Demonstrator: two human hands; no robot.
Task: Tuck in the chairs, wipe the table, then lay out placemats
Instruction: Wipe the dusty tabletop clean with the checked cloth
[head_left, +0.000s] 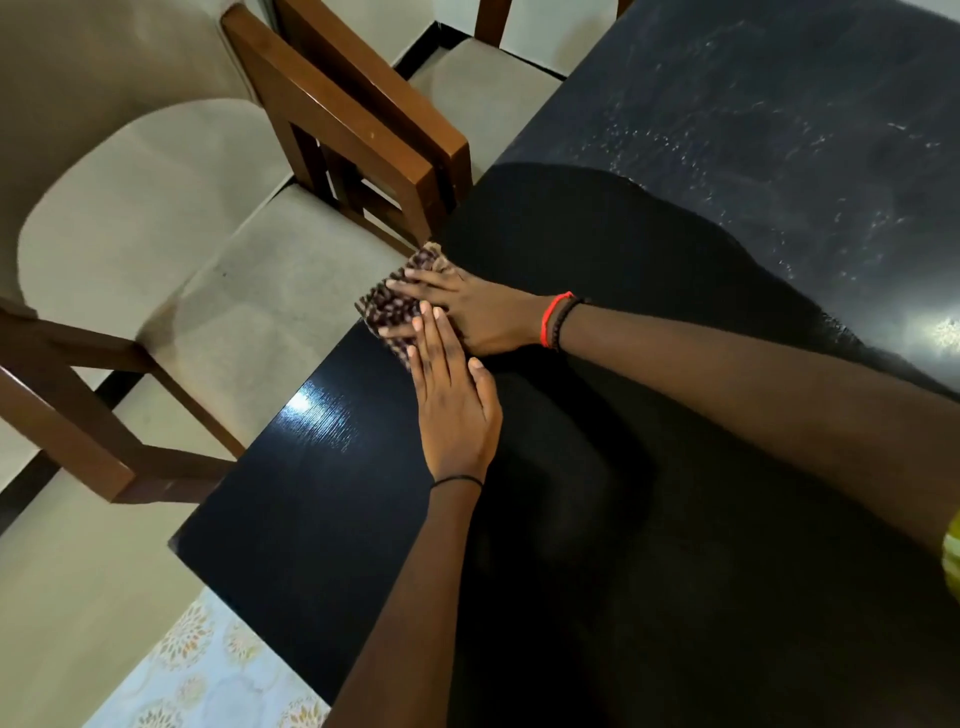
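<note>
- mostly covered: checked cloth (392, 306) at table (322, 467) edge, pattern blurred
- right hand (483, 319) flat on it, fingers straight
- left hand (454, 410) flat, fingers straight, overlapping both

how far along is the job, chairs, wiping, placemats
Done, perhaps: a chair and a second chair stand at the table edge with seats in view; whether they are fully tucked is unclear. In hand: wiping. The left hand and right hand press flat on a cloth at the edge. Left: white streaks farther across, and no placemats on the visible table.
</note>
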